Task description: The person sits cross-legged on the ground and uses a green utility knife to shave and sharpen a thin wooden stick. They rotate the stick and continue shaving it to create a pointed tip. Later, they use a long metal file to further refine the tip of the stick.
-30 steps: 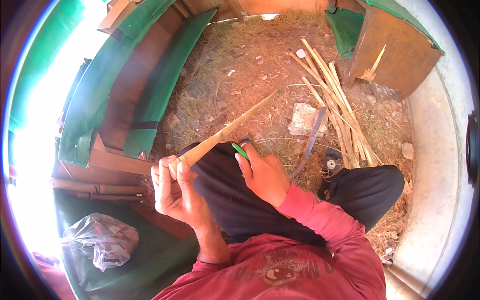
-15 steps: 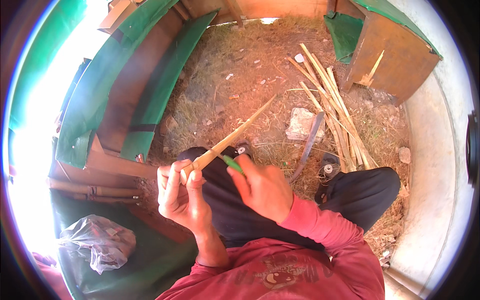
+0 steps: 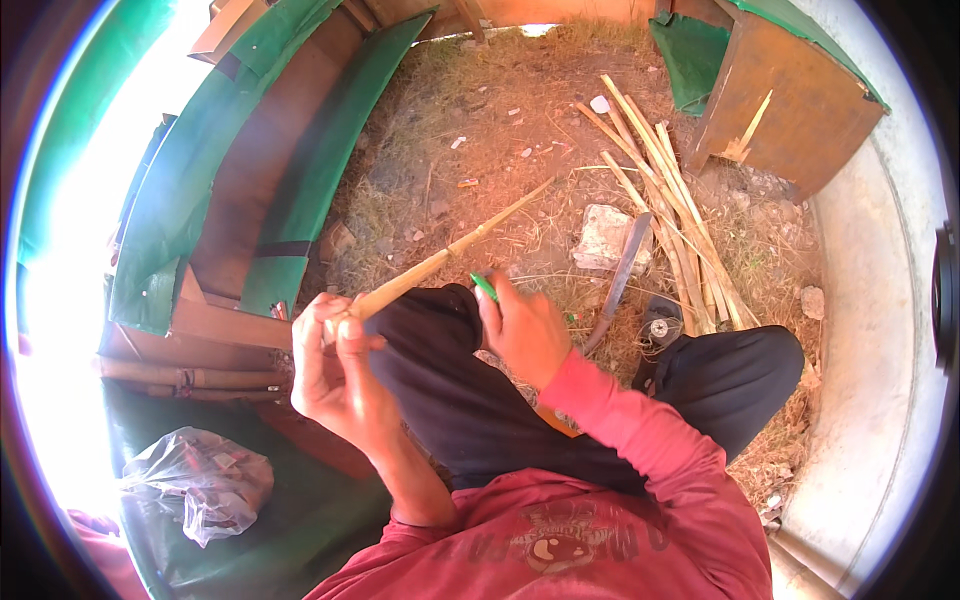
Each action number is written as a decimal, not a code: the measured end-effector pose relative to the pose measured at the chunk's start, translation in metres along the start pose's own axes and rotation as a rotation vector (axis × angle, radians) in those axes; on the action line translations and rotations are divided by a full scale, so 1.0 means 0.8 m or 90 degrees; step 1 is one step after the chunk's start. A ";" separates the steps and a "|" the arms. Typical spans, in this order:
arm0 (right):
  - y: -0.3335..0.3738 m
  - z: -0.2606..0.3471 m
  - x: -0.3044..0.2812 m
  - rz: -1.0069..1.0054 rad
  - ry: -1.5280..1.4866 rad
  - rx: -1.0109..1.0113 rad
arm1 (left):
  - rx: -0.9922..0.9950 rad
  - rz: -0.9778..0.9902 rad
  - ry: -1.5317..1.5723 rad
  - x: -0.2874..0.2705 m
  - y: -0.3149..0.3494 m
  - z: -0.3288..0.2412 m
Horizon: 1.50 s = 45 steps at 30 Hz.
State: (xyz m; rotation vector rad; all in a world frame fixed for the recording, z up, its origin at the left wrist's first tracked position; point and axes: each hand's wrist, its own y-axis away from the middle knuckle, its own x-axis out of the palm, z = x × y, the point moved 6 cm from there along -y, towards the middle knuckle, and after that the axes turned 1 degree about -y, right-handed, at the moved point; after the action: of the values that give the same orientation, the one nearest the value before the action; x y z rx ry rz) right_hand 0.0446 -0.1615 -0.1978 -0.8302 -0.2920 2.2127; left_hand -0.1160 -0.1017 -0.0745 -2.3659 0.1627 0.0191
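My left hand point(image 3: 340, 370) is closed around the near end of a long pale bamboo strip point(image 3: 430, 265), pinched between thumb and fingers. The strip slants up and away to the right, over my left knee, and narrows toward its far tip. My right hand point(image 3: 525, 328) is closed on a small knife with a green handle point(image 3: 484, 286), just right of the strip and a little below it. The knife's blade cannot be made out clearly.
A machete point(image 3: 622, 283) leans by a pale stone block point(image 3: 603, 238). Several split bamboo strips point(image 3: 680, 215) lie in a pile to the right. A clear plastic bag point(image 3: 200, 480) rests on the green sheet at my left. A wooden board point(image 3: 790, 110) stands far right.
My left hand has drawn the bamboo strip to the left and slightly up. The right hand with the knife has moved a little right and up, off the strip.
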 end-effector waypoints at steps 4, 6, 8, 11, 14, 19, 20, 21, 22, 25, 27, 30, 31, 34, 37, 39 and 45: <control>-0.003 0.016 0.000 0.048 0.004 0.016 | -0.025 -0.059 -0.036 -0.012 -0.005 0.012; -0.001 0.044 -0.016 0.056 -0.041 -0.032 | -0.014 -0.044 -0.034 -0.012 -0.005 0.008; 0.005 0.069 -0.026 0.038 -0.097 -0.094 | 0.025 0.002 -0.030 -0.002 0.002 -0.004; -0.001 0.015 -0.010 0.012 0.004 0.035 | 0.022 -0.003 -0.031 0.011 0.003 -0.014; -0.008 0.001 -0.009 0.011 -0.007 0.000 | 0.023 0.008 -0.039 0.010 -0.003 -0.010; 0.011 0.061 -0.031 0.034 -0.098 -0.048 | 0.033 -0.013 -0.031 0.010 0.002 -0.006; 0.010 0.039 -0.021 -0.011 -0.065 -0.026 | 0.038 -0.018 -0.036 0.015 0.001 -0.009; 0.003 0.001 -0.012 -0.059 0.043 0.005 | 0.040 -0.017 -0.044 0.018 0.004 -0.012; -0.008 -0.032 -0.010 -0.029 0.064 0.042 | 0.022 -0.013 -0.008 0.015 0.001 -0.009; -0.015 -0.020 -0.014 0.026 0.043 0.048 | 0.025 0.016 -0.020 0.005 0.002 -0.008; -0.006 0.018 -0.026 0.041 0.003 -0.002 | 0.042 0.010 0.008 0.004 0.002 -0.006; 0.007 0.038 -0.022 0.033 -0.061 -0.030 | 0.039 0.015 0.007 0.011 0.005 -0.007; 0.002 0.003 -0.009 0.032 -0.041 0.022 | 0.032 0.004 -0.002 0.011 0.003 -0.008; -0.020 -0.058 0.001 0.026 -0.007 0.096 | 0.034 0.006 -0.009 0.007 0.003 -0.008; -0.016 -0.020 -0.017 0.030 -0.011 0.031 | 0.034 0.053 -0.038 -0.001 0.001 -0.008; -0.010 0.027 -0.035 0.031 -0.006 0.012 | 0.029 0.083 -0.020 -0.004 0.001 -0.005; -0.010 -0.038 -0.003 0.019 0.095 0.060 | 0.000 0.103 -0.026 0.001 -0.004 0.000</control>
State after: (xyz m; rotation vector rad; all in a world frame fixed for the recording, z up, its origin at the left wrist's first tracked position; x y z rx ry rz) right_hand 0.0704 -0.1588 -0.2165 -0.9479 -0.1031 2.1605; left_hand -0.1149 -0.0997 -0.0725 -2.3453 0.3330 0.1444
